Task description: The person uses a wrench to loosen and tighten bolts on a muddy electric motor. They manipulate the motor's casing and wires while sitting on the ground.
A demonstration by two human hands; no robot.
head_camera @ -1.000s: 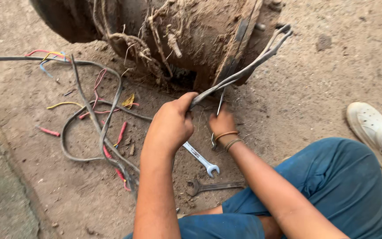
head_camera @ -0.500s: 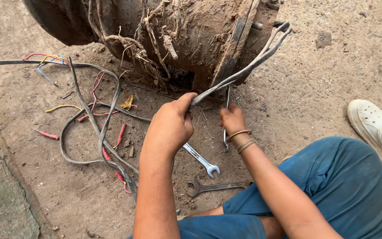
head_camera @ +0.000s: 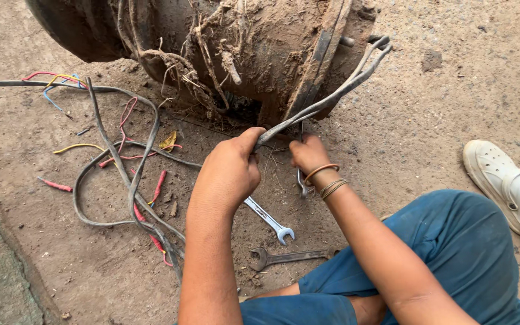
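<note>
A big mud-caked metal drum [head_camera: 254, 48] lies on the dirt ground at the top of the head view. My left hand [head_camera: 230, 168] grips a bundle of grey cables [head_camera: 332, 96] that runs up and right to the drum's end. My right hand [head_camera: 309, 153], with bangles on the wrist, holds a slim metal spanner [head_camera: 301, 180] upright just under the drum. A silver open-ended spanner [head_camera: 270, 220] lies on the ground below my left hand, and a darker spanner [head_camera: 284, 257] lies nearer my knee.
Loose grey cables [head_camera: 127, 180] with red, yellow and blue wire ends sprawl over the dirt at the left. My blue trouser leg [head_camera: 452, 253] fills the lower right. A white clog on another foot [head_camera: 501, 180] rests at the right edge.
My right hand has shifted slightly right and down with the spanner beneath the drum. My left hand keeps its grip on the cable bundle in about the same place.
</note>
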